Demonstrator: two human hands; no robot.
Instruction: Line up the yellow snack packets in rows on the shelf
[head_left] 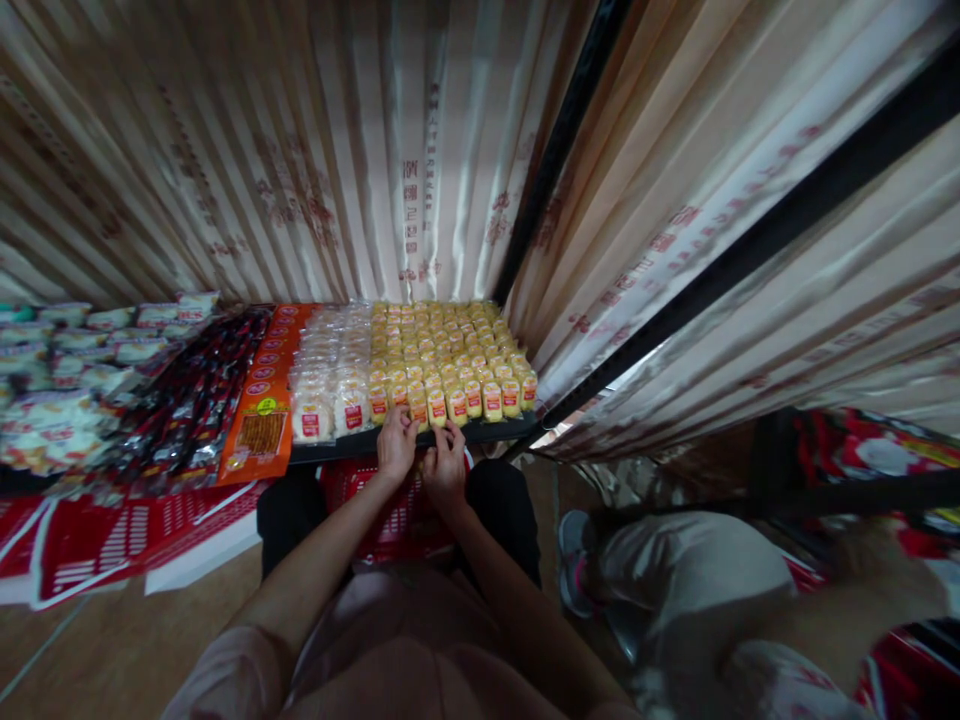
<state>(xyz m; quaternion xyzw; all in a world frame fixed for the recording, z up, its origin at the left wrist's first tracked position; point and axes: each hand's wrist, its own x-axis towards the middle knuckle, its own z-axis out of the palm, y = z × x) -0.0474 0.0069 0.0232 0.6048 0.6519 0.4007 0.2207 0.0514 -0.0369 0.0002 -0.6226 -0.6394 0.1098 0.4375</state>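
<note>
It's dim and warm in here — the brightest patch falls on the yellow packets (442,350) mid-shelf, and a soft sheen runs down the pale striped wrappers (360,150) above them. The floor (112,640) and the lower right corner sink into murky shadow. Straight lines bow hard toward the edges of the view, and the near sleeve (225,680) is smeared and out of focus — the dark parts look grainy.

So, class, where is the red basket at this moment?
In the head view, the red basket sits low at centre, just below the left hand and right hand, between the person's knees, in front of the shelf of yellow packets.
</note>
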